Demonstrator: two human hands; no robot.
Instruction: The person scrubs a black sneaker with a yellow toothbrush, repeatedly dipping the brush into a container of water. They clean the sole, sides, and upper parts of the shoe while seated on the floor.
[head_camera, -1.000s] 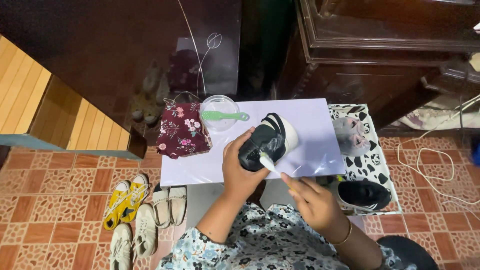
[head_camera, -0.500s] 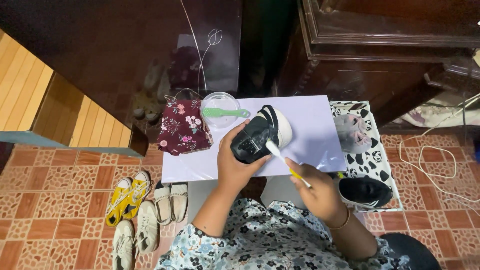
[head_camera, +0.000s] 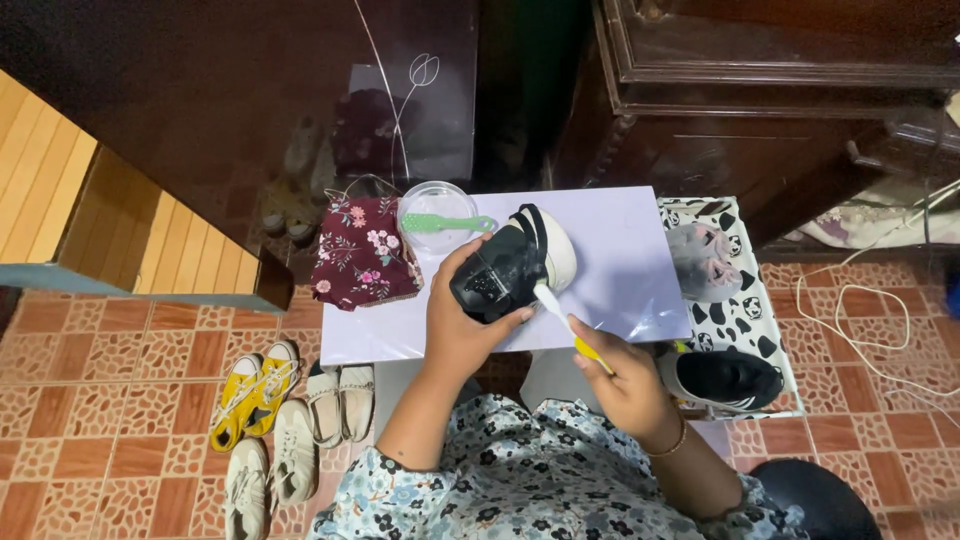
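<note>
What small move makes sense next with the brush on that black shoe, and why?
Probably another short stroke along the side near the sole. The left hand holds the black shoe tilted above the table, and the right hand has the toothbrush with its head against the shoe's side, so the bristles are already placed there.

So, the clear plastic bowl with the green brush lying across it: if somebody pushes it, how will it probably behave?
The clear bowl looks thin and shallow, so it is probably light and would likely slide easily on the smooth white table. The green brush only rests across its rim, with the handle overhanging, so a push might tip it off.
</note>
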